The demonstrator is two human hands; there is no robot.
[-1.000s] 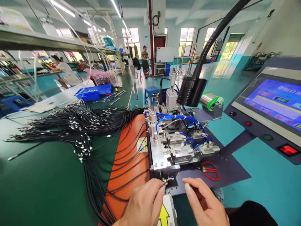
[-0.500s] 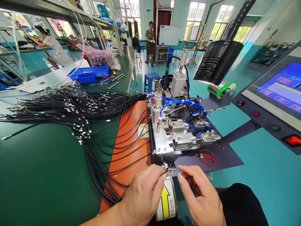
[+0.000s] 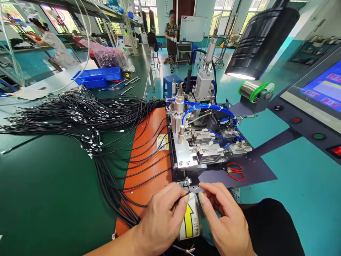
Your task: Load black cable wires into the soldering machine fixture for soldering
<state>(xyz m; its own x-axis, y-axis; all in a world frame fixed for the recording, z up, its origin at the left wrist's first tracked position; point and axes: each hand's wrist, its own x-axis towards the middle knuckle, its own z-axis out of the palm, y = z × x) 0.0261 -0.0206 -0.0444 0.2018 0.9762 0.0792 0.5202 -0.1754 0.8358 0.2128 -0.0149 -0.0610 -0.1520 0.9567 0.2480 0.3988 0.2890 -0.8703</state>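
My left hand [image 3: 162, 220] pinches the end of a thin black cable [image 3: 179, 200] with bared coloured wires at its tip. It holds that tip against a small fixture [image 3: 186, 184] at the front edge of a metal machine [image 3: 202, 142]. My right hand [image 3: 226, 220] sits just to the right, thumb and forefinger closing on the wire tips [image 3: 195, 188]. Below both hands lies a white label with a yellow arrow [image 3: 189, 220].
A large bundle of black cables [image 3: 80, 121] spreads across the green bench and over an orange plate [image 3: 149, 160]. Red scissors [image 3: 236, 171] lie right of the machine. A lamp [image 3: 259, 42], solder spool [image 3: 255, 90] and control panel [image 3: 317, 103] stand right. Two people work behind.
The view has tilted down and nearer the machine. My two hands have drawn together at the fixture, my right fingers closing onto the wire tips.
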